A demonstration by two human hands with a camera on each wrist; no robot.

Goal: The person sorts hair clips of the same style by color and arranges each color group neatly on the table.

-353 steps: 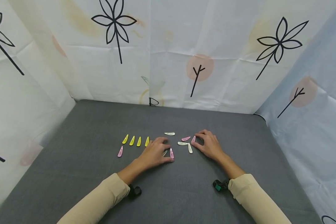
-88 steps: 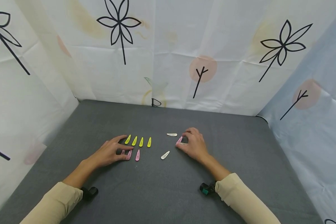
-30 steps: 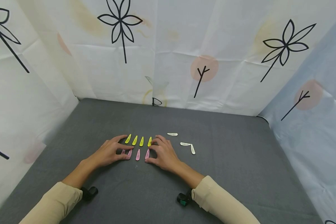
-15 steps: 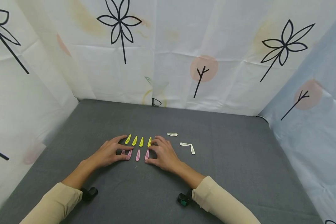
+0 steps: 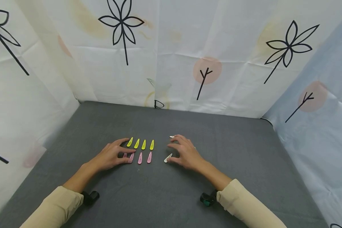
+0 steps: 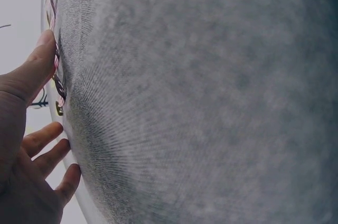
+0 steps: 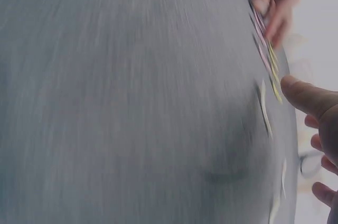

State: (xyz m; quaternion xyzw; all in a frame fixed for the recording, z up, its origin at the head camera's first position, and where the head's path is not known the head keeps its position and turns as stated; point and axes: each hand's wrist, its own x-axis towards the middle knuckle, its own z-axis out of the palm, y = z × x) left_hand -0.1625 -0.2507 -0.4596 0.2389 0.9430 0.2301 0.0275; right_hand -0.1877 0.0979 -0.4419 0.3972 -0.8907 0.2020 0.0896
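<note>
My left hand (image 5: 114, 152) rests at the left end of a row of pink snap hair clips (image 5: 140, 158), thumb and index finger at the two ends of one pink clip (image 5: 132, 156). Another pink clip lies partly hidden behind its fingers. Spread fingers (image 6: 68, 182) meet the grey cloth in the left wrist view. My right hand (image 5: 188, 155) hovers with thumb and fingers apart, its thumb overlapping a white snap hair clip (image 5: 166, 160). In the right wrist view a gap separates that thumb (image 7: 298, 91) from the white clip (image 7: 265, 110).
Several yellow hair clips (image 5: 143, 144) form a row just behind the pink ones. A white clip (image 5: 171, 136) lies farther back, partly covered by my right fingers. More white clips (image 7: 283, 179) show in the right wrist view. White printed fabric (image 5: 176, 41) walls the grey table (image 5: 148, 196).
My right hand has let go of the rightmost pink clip, left in its row, and moved right to the white clips. Over the longer span the pink clips came into line. My left hand stays put.
</note>
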